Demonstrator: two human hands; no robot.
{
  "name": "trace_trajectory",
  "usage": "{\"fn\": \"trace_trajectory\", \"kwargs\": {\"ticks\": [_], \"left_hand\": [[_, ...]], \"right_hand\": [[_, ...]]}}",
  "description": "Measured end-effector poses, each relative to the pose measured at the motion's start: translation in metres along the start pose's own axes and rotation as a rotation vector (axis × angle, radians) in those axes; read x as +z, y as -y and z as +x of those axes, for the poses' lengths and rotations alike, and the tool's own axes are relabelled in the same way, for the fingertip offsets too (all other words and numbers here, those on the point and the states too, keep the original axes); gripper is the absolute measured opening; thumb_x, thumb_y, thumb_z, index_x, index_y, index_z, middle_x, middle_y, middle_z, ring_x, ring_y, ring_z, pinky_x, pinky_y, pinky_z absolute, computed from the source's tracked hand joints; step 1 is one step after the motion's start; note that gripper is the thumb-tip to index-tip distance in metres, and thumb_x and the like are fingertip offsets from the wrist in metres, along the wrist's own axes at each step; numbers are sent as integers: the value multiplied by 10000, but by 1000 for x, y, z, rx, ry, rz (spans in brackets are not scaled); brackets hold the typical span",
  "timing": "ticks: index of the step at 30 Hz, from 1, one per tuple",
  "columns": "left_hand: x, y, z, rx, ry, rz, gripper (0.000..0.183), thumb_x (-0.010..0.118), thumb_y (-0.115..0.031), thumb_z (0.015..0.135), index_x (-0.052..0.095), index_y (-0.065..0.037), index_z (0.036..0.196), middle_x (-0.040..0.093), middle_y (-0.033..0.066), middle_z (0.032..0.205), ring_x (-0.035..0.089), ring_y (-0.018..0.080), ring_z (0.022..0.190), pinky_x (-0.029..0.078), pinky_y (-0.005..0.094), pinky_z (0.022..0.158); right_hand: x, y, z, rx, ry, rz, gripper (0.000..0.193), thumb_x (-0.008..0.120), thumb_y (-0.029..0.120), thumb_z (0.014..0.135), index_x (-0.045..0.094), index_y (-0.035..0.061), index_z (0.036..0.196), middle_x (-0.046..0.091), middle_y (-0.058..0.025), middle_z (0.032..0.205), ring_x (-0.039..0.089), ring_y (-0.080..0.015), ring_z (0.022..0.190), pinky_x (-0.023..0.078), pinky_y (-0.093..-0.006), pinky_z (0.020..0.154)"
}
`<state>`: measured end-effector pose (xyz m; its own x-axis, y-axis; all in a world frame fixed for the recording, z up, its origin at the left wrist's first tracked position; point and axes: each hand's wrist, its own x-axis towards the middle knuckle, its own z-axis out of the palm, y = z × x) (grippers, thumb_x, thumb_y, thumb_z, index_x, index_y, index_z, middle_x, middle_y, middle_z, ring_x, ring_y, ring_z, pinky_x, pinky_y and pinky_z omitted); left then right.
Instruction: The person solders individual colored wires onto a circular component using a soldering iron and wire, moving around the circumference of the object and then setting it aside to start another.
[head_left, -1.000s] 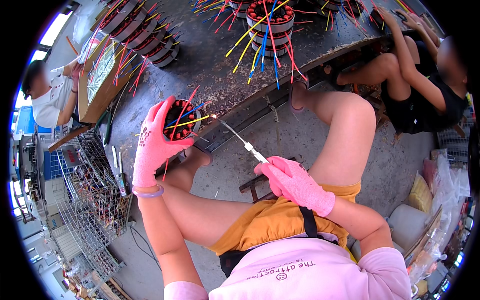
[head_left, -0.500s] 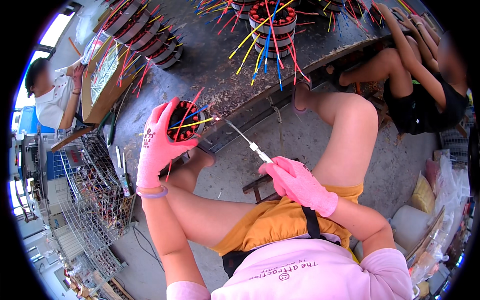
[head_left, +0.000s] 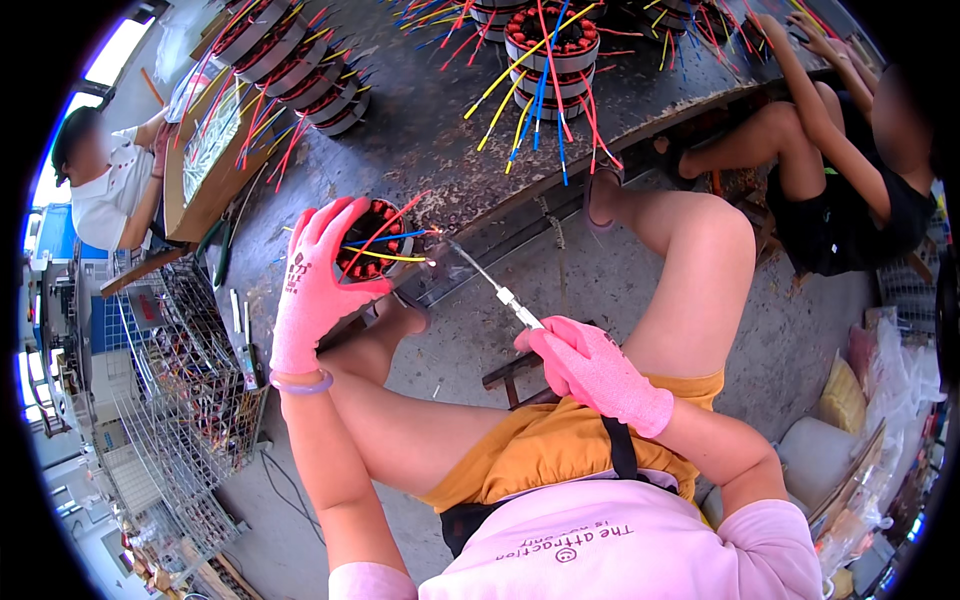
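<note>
My left hand [head_left: 318,275], in a pink glove, curls round the left side of a motor stator [head_left: 377,213] with red windings at the table's edge. Red, blue and yellow wires stick out of it to the right. My right hand [head_left: 598,372], gloved alike, grips a thin torch-like tool [head_left: 512,303] by its pale handle. Its slender metal tip points up and left, just short of the blue wire's end, where a small orange glow shows. Another bright spot sits at the yellow wire's end [head_left: 425,260].
Stacked stators [head_left: 553,60] with coloured wires stand on the dark worn table [head_left: 440,130], and another stack [head_left: 290,65] leans at the far left. An open carton [head_left: 215,170] holds pale strips. Wire baskets [head_left: 165,400] stand at left. One person [head_left: 110,190] sits left, another [head_left: 840,200] right.
The glow at the tool's tip has gone from the yellow wire's end to the blue wire's end. The yellow wire now points lower, and the stator is turned slightly in my left hand.
</note>
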<state>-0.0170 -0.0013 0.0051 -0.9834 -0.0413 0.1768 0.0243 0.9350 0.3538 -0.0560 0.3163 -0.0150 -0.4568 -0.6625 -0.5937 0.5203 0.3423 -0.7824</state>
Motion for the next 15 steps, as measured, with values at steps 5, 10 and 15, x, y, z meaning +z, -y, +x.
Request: {"fn": "trace_trajectory", "kwargs": {"ticks": [5,10,15], "left_hand": [[2,2,-2,-3,-5,-15,870,851,-146,514,565,-66,1332,550,146,1331,496,377,1205,413,455,1053],[2,2,-4,-25,-17,-47,863,854,-145,524,567,-70,1334,549,152,1325,501,368,1215,417,451,1054],[0,2,-2,-8,-6,-39,854,846,-147,527,568,-67,1330,560,150,1308,512,364,1203,422,447,1050]], "right_hand": [[1,3,-1,-8,-11,-43,354,483,317,1030,629,-4,1059,496,-8,611,445,-70,523,373,-245,512],[2,-6,4,-44,-23,-23,356,485,375,1002,646,62,1060,483,-2,579,346,-66,417,265,-246,415],[2,-5,3,-54,-29,-36,356,487,367,1003,645,53,1060,482,-1,579,355,-69,426,273,-247,428]]}}
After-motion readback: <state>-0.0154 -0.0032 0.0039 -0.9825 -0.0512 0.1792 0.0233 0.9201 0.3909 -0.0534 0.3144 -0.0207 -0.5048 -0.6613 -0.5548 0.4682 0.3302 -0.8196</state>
